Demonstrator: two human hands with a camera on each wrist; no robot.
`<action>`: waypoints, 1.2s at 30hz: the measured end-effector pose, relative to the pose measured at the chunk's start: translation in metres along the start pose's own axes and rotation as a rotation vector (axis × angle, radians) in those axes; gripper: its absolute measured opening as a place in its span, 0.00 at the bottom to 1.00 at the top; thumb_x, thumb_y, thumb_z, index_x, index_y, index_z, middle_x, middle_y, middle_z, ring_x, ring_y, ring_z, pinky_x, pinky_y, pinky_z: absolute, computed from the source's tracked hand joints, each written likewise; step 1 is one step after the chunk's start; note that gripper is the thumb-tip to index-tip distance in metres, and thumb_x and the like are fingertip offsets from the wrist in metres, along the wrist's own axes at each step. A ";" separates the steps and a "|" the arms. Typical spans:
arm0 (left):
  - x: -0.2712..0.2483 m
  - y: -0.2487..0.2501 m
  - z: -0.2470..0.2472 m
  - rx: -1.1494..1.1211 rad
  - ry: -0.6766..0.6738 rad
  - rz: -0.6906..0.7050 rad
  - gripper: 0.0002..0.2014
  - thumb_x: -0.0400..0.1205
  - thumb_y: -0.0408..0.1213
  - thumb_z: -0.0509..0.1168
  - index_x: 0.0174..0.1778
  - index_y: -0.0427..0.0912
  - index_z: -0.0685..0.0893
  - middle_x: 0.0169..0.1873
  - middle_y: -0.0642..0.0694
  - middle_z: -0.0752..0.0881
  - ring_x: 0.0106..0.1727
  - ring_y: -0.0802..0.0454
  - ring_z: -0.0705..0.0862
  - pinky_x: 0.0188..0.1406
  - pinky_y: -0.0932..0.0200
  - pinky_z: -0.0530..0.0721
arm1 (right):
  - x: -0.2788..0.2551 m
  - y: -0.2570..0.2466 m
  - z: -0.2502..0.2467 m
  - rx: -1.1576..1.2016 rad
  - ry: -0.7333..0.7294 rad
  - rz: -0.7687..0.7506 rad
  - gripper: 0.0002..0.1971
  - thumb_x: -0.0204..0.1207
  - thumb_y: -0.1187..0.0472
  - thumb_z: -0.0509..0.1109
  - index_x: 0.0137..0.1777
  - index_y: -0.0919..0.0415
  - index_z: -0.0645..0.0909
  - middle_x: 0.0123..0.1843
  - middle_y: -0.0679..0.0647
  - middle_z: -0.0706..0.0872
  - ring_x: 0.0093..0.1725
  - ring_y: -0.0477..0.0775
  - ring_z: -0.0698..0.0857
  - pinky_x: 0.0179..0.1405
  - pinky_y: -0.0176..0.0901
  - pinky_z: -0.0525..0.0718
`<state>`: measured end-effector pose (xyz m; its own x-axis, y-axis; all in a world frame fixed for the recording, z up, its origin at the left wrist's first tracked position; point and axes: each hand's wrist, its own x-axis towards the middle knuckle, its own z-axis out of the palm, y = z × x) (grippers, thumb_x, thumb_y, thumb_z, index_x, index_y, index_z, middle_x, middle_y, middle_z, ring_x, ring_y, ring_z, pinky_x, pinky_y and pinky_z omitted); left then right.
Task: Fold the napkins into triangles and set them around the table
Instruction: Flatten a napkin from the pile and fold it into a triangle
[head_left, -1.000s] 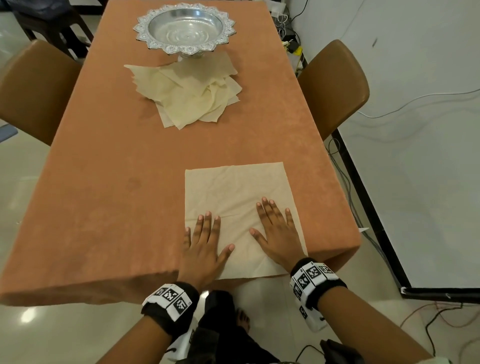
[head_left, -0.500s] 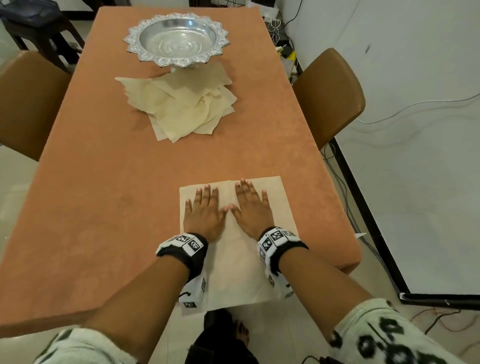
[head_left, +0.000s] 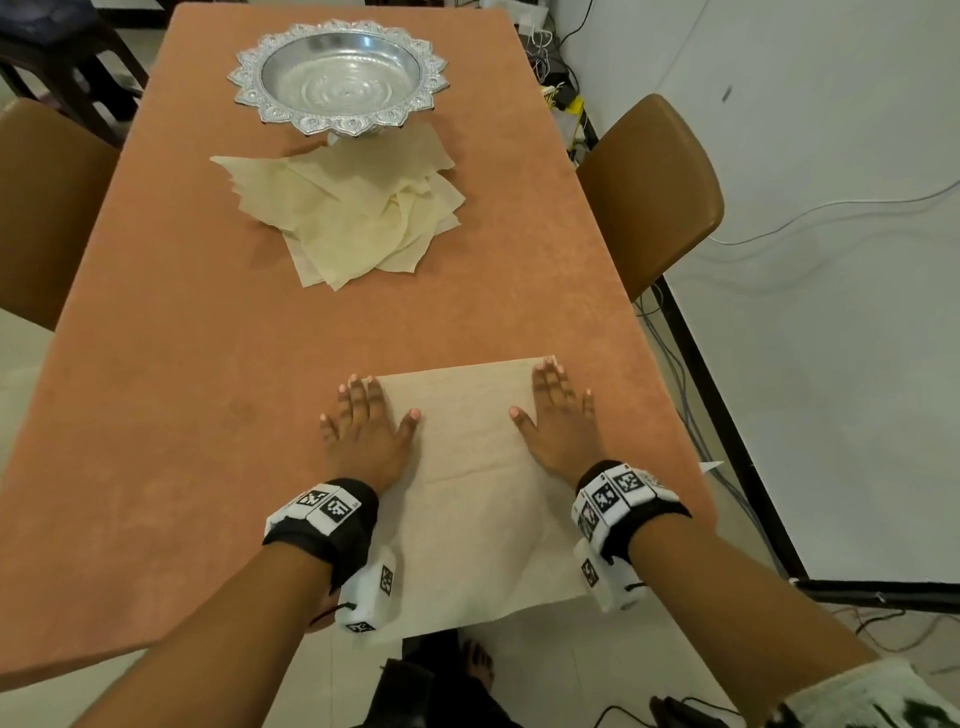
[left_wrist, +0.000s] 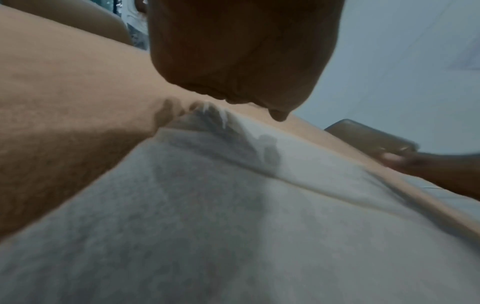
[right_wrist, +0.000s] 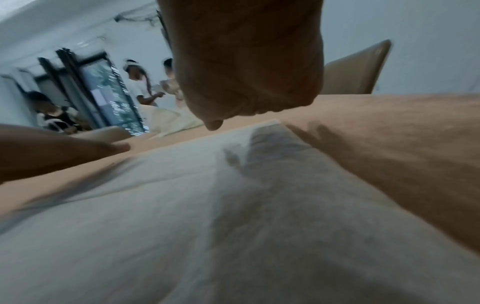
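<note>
Both hands (head_left: 462, 431) slid apart, flat on napkin (head_left: 467, 499) edges.

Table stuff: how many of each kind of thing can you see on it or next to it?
Silver bowl: 1
Spread-out napkin: 1
Napkin pile: 1, sheets too overlapped to count
Brown chairs: 2, one left, one right
Hands: 2, left hand, right hand
Total: 7

From my end the head view's bright and evenly lit, edges bowed by the wide lens; both wrist views are dim, grainy, smeared, with soft hand shadows underneath
</note>
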<state>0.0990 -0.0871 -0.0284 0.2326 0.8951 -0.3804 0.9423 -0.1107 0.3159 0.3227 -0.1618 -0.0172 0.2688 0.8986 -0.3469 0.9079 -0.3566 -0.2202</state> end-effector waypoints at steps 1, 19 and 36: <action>-0.008 0.006 0.000 0.011 0.040 0.048 0.36 0.86 0.60 0.42 0.84 0.42 0.41 0.84 0.43 0.40 0.84 0.46 0.38 0.80 0.39 0.38 | -0.009 -0.011 0.001 0.005 0.038 -0.057 0.35 0.85 0.42 0.46 0.84 0.57 0.38 0.85 0.52 0.36 0.84 0.52 0.39 0.79 0.58 0.38; -0.107 -0.030 0.058 0.068 0.155 0.042 0.35 0.83 0.58 0.32 0.85 0.45 0.43 0.84 0.46 0.42 0.84 0.48 0.40 0.80 0.39 0.36 | -0.088 0.039 0.057 -0.033 0.222 0.001 0.37 0.78 0.39 0.34 0.84 0.56 0.48 0.85 0.52 0.48 0.84 0.52 0.49 0.79 0.61 0.41; -0.083 -0.019 0.004 0.048 0.163 0.010 0.31 0.88 0.54 0.40 0.84 0.44 0.42 0.84 0.44 0.41 0.84 0.46 0.39 0.79 0.41 0.36 | -0.064 0.019 0.017 -0.008 0.173 -0.014 0.32 0.86 0.45 0.47 0.84 0.58 0.43 0.86 0.53 0.44 0.84 0.53 0.45 0.80 0.59 0.41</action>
<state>0.0628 -0.1608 -0.0061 0.2034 0.9516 -0.2305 0.9516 -0.1368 0.2752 0.3172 -0.2305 -0.0145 0.3072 0.9342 -0.1813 0.9143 -0.3426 -0.2163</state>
